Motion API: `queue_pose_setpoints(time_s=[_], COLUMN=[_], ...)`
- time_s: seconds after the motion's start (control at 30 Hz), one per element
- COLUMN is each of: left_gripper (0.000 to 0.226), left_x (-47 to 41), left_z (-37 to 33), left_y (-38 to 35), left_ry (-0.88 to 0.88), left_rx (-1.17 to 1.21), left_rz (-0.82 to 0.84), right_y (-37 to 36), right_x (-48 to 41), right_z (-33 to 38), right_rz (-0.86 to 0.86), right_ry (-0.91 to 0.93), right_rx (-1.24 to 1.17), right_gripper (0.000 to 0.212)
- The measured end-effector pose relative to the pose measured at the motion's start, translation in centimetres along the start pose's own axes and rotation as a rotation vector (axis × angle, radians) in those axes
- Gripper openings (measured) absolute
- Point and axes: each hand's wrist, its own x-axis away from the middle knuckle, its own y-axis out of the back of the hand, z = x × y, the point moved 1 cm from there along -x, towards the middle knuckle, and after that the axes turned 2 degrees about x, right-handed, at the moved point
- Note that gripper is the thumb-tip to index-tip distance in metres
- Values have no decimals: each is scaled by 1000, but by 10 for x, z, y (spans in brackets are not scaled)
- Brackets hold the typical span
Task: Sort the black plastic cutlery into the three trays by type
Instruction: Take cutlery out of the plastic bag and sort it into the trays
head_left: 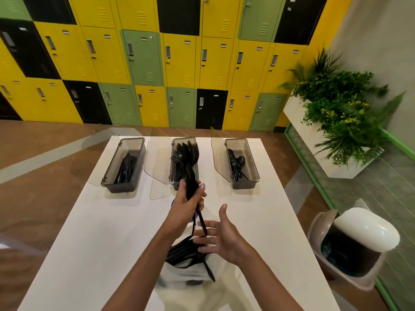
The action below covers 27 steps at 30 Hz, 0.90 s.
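Black plastic cutlery (pixel 188 162), slim, glossy

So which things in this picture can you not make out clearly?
- Middle tray, head view: the bunch of cutlery in the left hand covers most of its contents.
- Left tray: its pieces are too dark and small to name the type.
- Cutlery pile near the right hand: blurred, types unclear.

Black cutlery (pixel 188 158) fills 3 smoky-grey translucent trays (pixel 253 167) on a white table (pixel 101 232); at 12 o'clock, lockers (pixel 143 57) form a yellow, green and black patchwork.
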Motion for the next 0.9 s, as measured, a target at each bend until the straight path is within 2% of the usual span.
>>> queue_pose_setpoints(time_s=[0.1, 0.2, 0.5, 0.57, 0.63, 0.7, 0.77, 0.83, 0.9], left_gripper=[25, 23, 37, 30, 19, 18, 24, 24, 21], left_x=[-3, -1, 4, 5, 4, 3, 1, 0, -1], left_z=[1, 5, 7, 7, 7, 8, 10, 14, 17], left_y=[0, -2, -5, -8, -12, -13, -11, -10, -9], left_ry=[16, 34, 69, 62, 40, 24, 9, -40, -79], left_rx=[45, 98, 68, 91, 110, 6, -153, -288, -417], left_rz=[-22, -2, 108, 115, 90, 21, -36, -71, -105], right_y=[-4, -5, -3, -2, 0, 1, 0, -2, -5], right_x=[1, -2, 2, 3, 4, 5, 12, 21, 28], right_z=[4, 9, 8, 9, 10, 14, 25, 41, 54], right_rz=[49, 28, -25, -32, -36, -117, -246, -277, -195], right_ry=[-79, -76, -26, -28, -39, 37, 214, 438, 576], right_rx=[-143, -265, -175, -169, -53, 204, 364, 309, 318], right_gripper=[89, 86, 76, 76, 78, 78, 72, 66, 64])
